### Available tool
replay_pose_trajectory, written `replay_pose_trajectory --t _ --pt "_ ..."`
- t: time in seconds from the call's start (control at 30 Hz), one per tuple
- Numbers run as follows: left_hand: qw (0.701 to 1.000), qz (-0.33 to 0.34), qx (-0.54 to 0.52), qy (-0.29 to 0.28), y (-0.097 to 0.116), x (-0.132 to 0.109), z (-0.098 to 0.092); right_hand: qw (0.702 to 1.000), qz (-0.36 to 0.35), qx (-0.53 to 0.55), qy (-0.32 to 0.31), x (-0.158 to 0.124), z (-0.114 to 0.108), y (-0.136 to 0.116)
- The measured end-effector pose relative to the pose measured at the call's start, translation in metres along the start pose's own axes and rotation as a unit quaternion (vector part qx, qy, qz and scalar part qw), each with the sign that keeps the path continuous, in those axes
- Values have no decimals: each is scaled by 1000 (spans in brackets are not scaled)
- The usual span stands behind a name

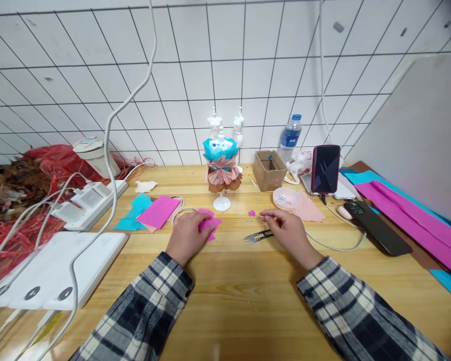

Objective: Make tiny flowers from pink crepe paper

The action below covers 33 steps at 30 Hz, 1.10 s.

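My left hand (190,233) rests at the table's middle, its fingers curled and pressed on a small cut piece of magenta paper (213,221) that sticks out past the fingertips. My right hand (287,231) hovers low on the right with thumb and forefinger pinched together; whatever is between them is too small to name. Under its fingers lies a pair of thread snips (256,236), handles partly hidden by the hand. Small magenta scraps (251,213) lie just beyond. Behind stands a small white dress form (221,202) wearing a turquoise, pink and brown pleated paper dress.
Stacked magenta sheets (158,211) and turquoise paper (134,213) lie left. At right are a pink dish (286,198) of tiny beads, a cardboard box (269,172), an upright phone (325,169), and a dark phone (378,228). A white cable (108,150) hangs at left before a power strip (92,203).
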<state>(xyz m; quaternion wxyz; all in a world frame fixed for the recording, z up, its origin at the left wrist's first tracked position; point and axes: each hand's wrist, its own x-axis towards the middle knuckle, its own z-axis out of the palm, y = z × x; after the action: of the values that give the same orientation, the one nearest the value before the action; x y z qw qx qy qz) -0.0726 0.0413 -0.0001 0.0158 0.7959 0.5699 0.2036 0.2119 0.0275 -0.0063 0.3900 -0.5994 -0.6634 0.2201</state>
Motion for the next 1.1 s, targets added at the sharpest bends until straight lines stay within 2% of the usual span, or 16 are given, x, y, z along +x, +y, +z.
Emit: replay_pose_trajectory --t 0.23,0.3,0.43,0.63,0.83,0.9,1.03,1.1 --pt "998 44 -5 -52 -22 4 -10 999 -17 -10 -31 -5 6 3" --pt "998 41 -8 -51 -22 4 -11 997 -46 -30 -46 -6 7 1" --pt "1000 24 7 -10 -19 4 -12 990 -97 -56 -82 -9 10 -2" --pt "996 42 31 -66 -18 5 -12 985 -107 -89 -100 -7 8 -1" --pt "999 -14 28 26 -15 6 -16 956 -155 -175 -180 0 -15 10" --pt "1000 5 18 2 -12 5 -17 951 -158 -193 -185 0 -17 11" --pt "994 62 21 -83 -9 4 -13 948 -159 -222 -166 -1 -14 4" --pt "994 64 13 -90 -11 5 -11 950 -158 -221 -155 -1 -14 1"
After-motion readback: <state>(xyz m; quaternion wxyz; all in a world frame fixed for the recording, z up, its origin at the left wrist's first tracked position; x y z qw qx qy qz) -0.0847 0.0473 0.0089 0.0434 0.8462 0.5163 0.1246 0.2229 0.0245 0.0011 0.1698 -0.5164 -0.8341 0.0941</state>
